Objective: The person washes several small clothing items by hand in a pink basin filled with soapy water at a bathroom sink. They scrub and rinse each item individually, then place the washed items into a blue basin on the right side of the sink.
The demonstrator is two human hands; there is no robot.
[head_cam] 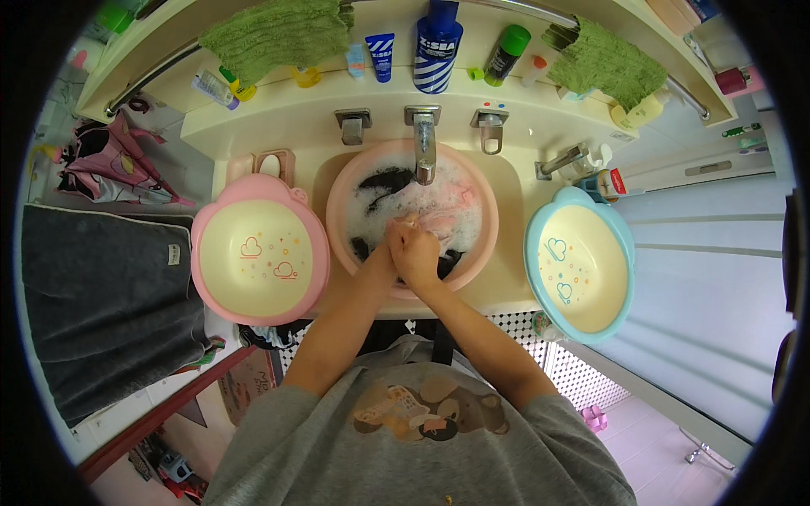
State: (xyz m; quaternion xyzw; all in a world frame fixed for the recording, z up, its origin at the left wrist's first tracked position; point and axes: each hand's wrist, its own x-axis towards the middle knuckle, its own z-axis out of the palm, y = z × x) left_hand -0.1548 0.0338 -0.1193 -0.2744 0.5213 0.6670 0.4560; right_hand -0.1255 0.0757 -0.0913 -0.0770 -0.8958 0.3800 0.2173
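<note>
A round pink basin (488, 231) sits in the sink, filled with sudsy water. In it lie a wet pink garment (443, 222) and pieces of black cloth (387, 181), partly under the foam. My left hand (397, 229) and my right hand (419, 254) are pressed together over the front middle of the basin. Both are closed on the pink garment, which trails from them to the right and away. My right hand covers part of the left, and the cloth inside the fists is mostly hidden.
A chrome faucet (425, 152) overhangs the basin's far side, between two handles. A pink-rimmed washbasin (323, 253) stands left and a blue-rimmed one (531, 272) right, on the counter. Bottles, including a blue one (438, 54), line the ledge behind; green towels (278, 38) hang above.
</note>
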